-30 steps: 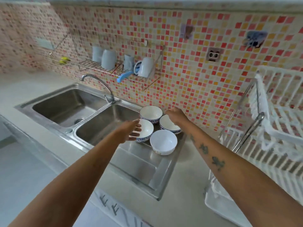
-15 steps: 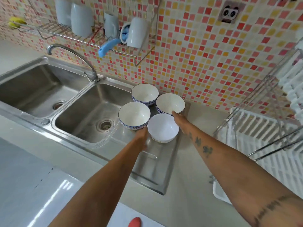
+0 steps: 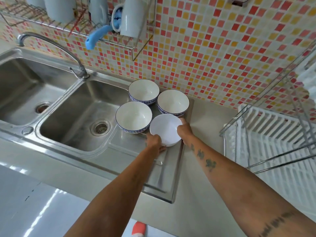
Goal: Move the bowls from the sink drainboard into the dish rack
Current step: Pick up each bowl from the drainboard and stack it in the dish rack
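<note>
Closing in on the nearest bowl — the plain white bowl (image 3: 165,130) now being clasped from both sides, where half a second ago only reaching toward it. Left hand (image 3: 153,141) cupping the near-left wall, fingers tucking under the base; right hand (image 3: 183,129) wrapping the far-right rim, fingers curling behind and mostly hidden. Both hands gripping the same bowl, then, rather than one each. Appearing tipped slightly toward the camera, though hard telling whether already clear of the drainboard (image 3: 140,149).

Sitting untouched behind it: three blue-patterned bowls — the left bowl (image 3: 133,117) beside the basin, the back bowl (image 3: 144,91) by the tiled wall, the right bowl (image 3: 173,102) just beyond the white one, nearly touching it.

Waiting off to the right, well apart: the dish rack (image 3: 266,134), white slats under a wire frame, nothing visible in it.

Meaning for the task: first pickup probably under way, nothing moved across yet. Lifting straight up looking wise before swinging right — neighbouring rims crowding close enough to clip.
</note>
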Tool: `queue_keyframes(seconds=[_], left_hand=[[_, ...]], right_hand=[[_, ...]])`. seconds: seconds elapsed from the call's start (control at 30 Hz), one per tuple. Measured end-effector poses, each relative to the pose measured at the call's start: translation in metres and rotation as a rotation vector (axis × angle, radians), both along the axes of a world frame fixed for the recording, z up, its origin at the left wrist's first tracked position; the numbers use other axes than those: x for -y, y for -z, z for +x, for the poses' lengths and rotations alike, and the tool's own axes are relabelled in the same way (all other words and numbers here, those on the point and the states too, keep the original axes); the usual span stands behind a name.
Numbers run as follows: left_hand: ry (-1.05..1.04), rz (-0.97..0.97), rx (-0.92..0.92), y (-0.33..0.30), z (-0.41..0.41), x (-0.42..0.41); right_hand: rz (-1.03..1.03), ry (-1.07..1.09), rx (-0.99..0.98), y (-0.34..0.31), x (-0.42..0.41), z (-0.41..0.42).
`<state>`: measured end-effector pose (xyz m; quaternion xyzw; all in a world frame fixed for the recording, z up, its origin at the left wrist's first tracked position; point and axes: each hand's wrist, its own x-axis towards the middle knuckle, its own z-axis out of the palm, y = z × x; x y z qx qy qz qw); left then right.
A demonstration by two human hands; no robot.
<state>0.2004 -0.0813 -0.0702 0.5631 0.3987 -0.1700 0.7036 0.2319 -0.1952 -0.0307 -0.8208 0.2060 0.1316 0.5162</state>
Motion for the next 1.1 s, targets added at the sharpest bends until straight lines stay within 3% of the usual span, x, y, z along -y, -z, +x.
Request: queue_keyframes(seconds=[0.3,0.47,0.7,0.8,1.1], left_hand=[[0.015,-0.031,0.114,0.006,-0.013,0.003],[-0.102,-0.274,0.196,-0.037,-0.031,0.011],[-0.05,-0.57,0.418,-0.159,-0.024,0.005],[0.01,-0.59,0.504,-0.223,-0.029,0.015],[0.527,-0.631,0.885,-0.379,-0.071,0.099]], right_hand=[[0.007,0.056,-0.021,-0.004,0.005,-0.008],[0.094,0.103,0.066,-0.047,0.002,-0.018],[0.134,0.022,0.453,-0.184,0.009,-0.036],[0.121,0.018,0.621,-0.24,0.022,-0.055],[0.0,0.162,1.116,-0.378,0.112,-0.151]])
